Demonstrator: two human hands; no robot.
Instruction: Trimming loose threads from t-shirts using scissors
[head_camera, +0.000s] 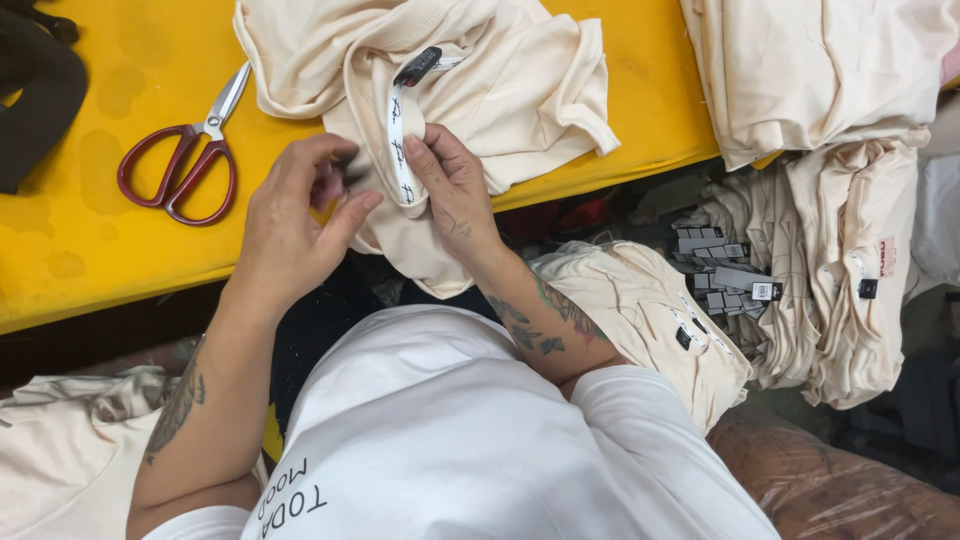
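Spanning the upper part of the view, a yellow table (90, 250) is carrying the work, its surface showing faint stains. Lying bunched across its near edge is a cream T-shirt (500, 90), part of it hanging down over the edge toward the person's lap. Stacked at the right, further cream garments (850, 290) are sitting in piles, several showing small black tags, and another folded one (650, 310) is resting just beside the person's right elbow. More cream fabric (60, 450) is lying at the lower left. A dark cloth (35, 90) is sitting at the table's far left corner.

Resting on the table to the left of the T-shirt, well apart from both hands, are red-handled scissors (185, 150), blades closed.

Both hands are working at the shirt's neck area. The right hand (455, 190) is pinching the white neck tape (398, 140), thumb and fingertips closed on the lower end of the strip, which is running upward to a black hang tag (418, 65). The left hand (295, 220) is held just beside it, fingers curled with thumb meeting fingertips on something small and dark; what it is cannot be told.
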